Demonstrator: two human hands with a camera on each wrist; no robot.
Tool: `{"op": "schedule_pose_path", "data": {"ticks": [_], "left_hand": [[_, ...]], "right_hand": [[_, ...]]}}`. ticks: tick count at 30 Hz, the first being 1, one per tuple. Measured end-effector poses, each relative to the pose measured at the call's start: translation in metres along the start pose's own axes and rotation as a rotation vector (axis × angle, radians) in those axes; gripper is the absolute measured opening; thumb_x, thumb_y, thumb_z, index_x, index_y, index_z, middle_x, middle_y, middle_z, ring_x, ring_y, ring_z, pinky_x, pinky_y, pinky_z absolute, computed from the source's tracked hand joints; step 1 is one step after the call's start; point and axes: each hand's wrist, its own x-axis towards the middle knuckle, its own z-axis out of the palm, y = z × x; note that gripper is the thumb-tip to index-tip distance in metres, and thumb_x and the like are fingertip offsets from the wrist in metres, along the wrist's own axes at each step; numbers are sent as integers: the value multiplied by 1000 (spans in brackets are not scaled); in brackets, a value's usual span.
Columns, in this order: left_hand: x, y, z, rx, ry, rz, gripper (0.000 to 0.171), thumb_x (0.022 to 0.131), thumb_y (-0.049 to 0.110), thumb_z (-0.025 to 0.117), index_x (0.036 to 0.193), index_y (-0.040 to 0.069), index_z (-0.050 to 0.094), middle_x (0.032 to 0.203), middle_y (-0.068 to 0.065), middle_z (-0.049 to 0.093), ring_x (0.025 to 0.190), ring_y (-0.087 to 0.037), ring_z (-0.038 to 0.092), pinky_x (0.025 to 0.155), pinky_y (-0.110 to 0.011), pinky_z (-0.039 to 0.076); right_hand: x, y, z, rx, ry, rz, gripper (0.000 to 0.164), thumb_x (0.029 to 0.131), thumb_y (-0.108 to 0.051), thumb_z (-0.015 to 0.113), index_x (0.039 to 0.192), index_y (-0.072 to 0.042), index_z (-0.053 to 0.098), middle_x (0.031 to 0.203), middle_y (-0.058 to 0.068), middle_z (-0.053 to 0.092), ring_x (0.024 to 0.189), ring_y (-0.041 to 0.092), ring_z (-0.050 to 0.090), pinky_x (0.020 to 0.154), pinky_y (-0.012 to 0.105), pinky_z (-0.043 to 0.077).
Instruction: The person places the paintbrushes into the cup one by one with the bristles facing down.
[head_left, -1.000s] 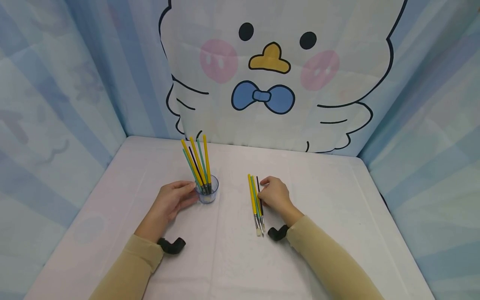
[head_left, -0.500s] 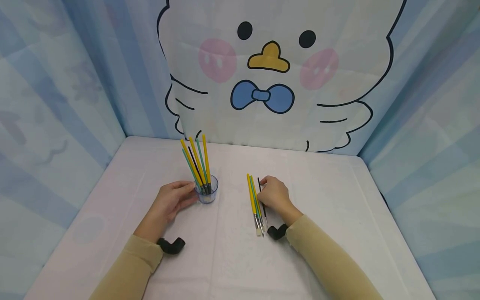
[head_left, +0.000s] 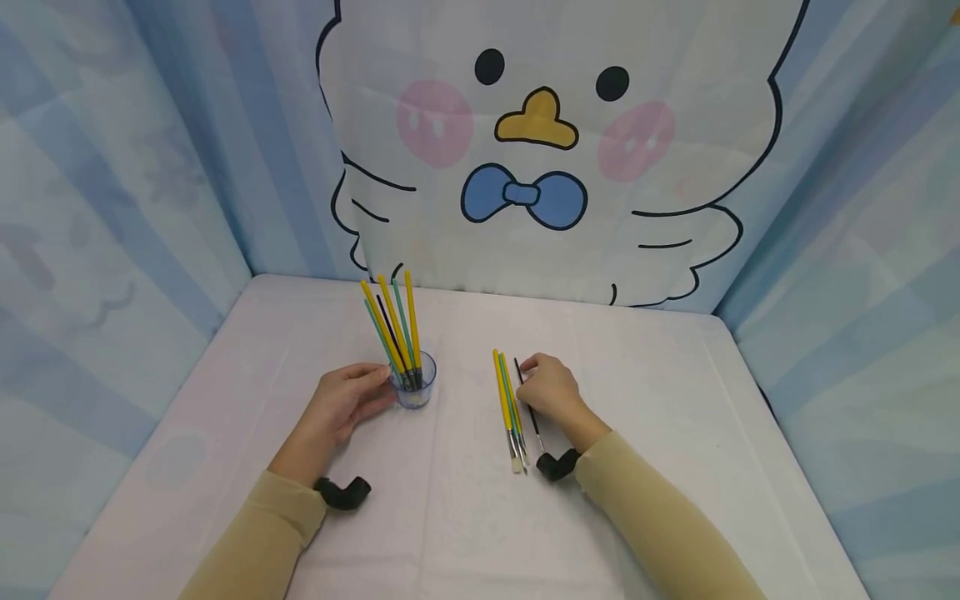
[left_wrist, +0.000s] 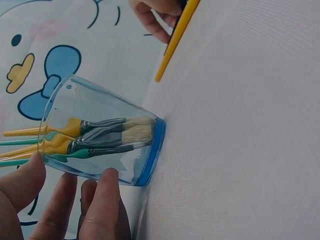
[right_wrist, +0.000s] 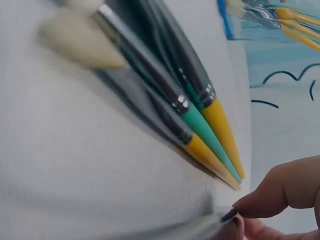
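A clear plastic cup [head_left: 415, 400] with a blue base stands on the table left of centre, several yellow, green and dark paintbrushes [left_wrist: 65, 145] leaning in it bristles down. My left hand [head_left: 352, 398] holds its side, thumb at the rim and fingertips along the wall. Right of the cup, two yellow brushes and one green paintbrush [head_left: 506, 393] lie side by side, bristles toward me. Just beside them my right hand [head_left: 551, 387] pinches a thin dark paintbrush [head_left: 534, 421] near its handle. In the right wrist view that brush is blurred along the bottom, past the thumb.
A pale cloth covers the table [head_left: 442, 517]. Behind it hangs a curtain [head_left: 525, 258] with a cartoon bird, and striped blue curtains flank both sides. Dark wrist mounts [head_left: 345, 492] stick out by both cuffs.
The dark brush's bristle end has swung right, away from the three lying brushes, while my right hand pinches it. My left hand and the cup have stayed in place.
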Motion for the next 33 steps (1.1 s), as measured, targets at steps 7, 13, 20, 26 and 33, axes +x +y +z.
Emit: {"op": "schedule_pose_path", "data": {"ticks": [7, 13, 20, 26, 33], "left_hand": [[1, -1, -1, -12, -1, 0, 40, 105, 19, 73, 138, -2, 64, 127, -9, 69, 108, -15, 70, 98, -32, 67], [1, -1, -1, -17, 3, -3, 40, 104, 19, 73, 138, -2, 64, 130, -10, 68, 109, -16, 69, 98, -33, 67], [0, -1, 1, -16, 1, 2, 42, 105, 18, 73, 139, -3, 63, 134, -13, 66, 111, -17, 68, 101, -35, 66], [1, -2, 1, -4, 4, -1, 41, 105, 19, 72, 140, -2, 63, 139, -16, 64, 113, -19, 68, 99, -33, 67], [1, -2, 1, 0, 4, 5, 42, 105, 20, 72, 140, -2, 63, 141, -18, 63, 114, -19, 68, 99, -32, 67]], "right_hand": [[3, 7, -2, 204, -34, 29, 48, 84, 0, 72, 131, -10, 67, 94, 5, 66, 66, 15, 58, 53, 21, 49], [0, 7, -3, 367, -49, 18, 52, 86, 4, 72, 136, -10, 65, 99, 7, 61, 73, 18, 56, 55, 22, 52], [-2, 7, -4, 514, -78, -42, 56, 88, 7, 69, 140, -11, 63, 100, 7, 60, 78, 19, 56, 59, 24, 56], [-5, -1, -6, 602, -63, -82, 56, 88, 7, 67, 141, -11, 63, 106, 8, 61, 86, 20, 58, 64, 26, 63], [-6, -13, -6, 733, -5, -113, 57, 91, 7, 69, 145, -10, 60, 105, 6, 60, 81, 19, 60, 66, 31, 68]]}}
